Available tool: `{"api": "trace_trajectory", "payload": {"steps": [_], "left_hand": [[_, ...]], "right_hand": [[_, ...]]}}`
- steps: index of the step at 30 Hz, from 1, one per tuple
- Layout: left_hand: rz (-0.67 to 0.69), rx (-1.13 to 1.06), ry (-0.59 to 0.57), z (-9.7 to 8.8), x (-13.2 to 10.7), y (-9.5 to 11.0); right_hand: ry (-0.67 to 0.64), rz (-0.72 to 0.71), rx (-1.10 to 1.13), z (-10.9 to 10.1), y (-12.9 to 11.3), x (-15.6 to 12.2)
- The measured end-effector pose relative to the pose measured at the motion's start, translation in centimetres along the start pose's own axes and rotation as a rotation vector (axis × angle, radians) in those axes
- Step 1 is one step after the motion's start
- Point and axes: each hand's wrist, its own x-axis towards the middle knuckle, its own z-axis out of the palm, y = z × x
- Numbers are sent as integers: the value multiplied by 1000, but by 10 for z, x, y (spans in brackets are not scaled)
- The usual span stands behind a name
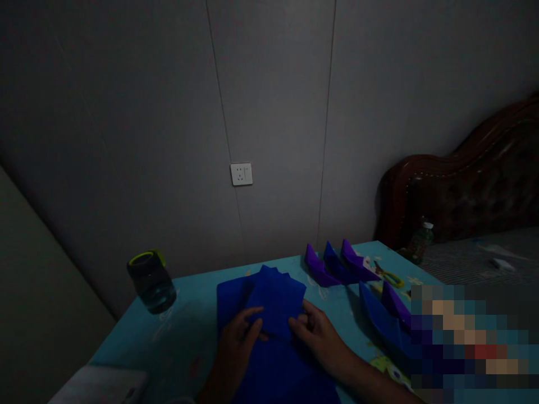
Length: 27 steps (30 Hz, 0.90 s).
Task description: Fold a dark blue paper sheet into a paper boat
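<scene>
A folded piece of blue paper (275, 297) is held up between both hands, with several pointed corners along its top edge. My left hand (242, 336) pinches its lower left side between thumb and fingers. On the lower right side, my right hand (314, 331) grips it the same way. Beneath lies a larger blue sheet or stack of paper (278, 370) on the table. Folded paper boats stand to the right: a purple boat (319, 270), a dark blue boat (337, 266) and another purple boat (357, 264) at the back, with a larger blue boat (381, 320) nearer.
A water bottle (152, 283) with a yellow-green rim stands on the left of the turquoise table (193, 297). Scissors (391, 276) lie by the boats. A white object (101, 384) is at the front left. Behind are a wall socket (241, 174) and a bed headboard (463, 179).
</scene>
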Motion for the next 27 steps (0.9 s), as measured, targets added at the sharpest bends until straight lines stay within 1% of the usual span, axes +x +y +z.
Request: {"api": "trace_trajectory", "payload": {"steps": [2, 4, 6, 8, 11, 13, 15, 17, 19, 21, 23, 25, 27], "left_hand": [[-71, -39, 7, -1, -5, 0], [-97, -44, 29, -2, -9, 1], [-113, -38, 32, -2, -11, 3], [-128, -37, 29, -3, -12, 6], [-134, -33, 35, -4, -12, 12], [-113, -7, 37, -4, -13, 15], [-62, 24, 28, -5, -14, 16], [8, 51, 24, -6, -17, 12], [87, 101, 72, -6, -21, 6], [163, 168, 156, -4, -24, 0], [214, 207, 204, -1, -26, -3], [217, 205, 199, 1, -26, -1], [159, 167, 167, 2, -25, 6]], "right_hand": [[4, -34, -13, -6, -1, -1], [-13, -95, -89, -13, -7, -1], [-86, -126, -241, -21, -17, -1], [-158, -156, -457, -29, -26, -2], [-212, -218, -752, -35, -33, -3], [-221, -276, -811, -36, -33, -2], [-210, -358, -788, -35, -29, -2], [-144, -428, -755, -33, -25, -1], [-38, -459, -728, -30, -21, -2], [58, -453, -689, -24, -20, -4], [117, -424, -631, -18, -21, -6], [187, -369, -546, -12, -22, -8], [264, -293, -431, -8, -22, -8]]}}
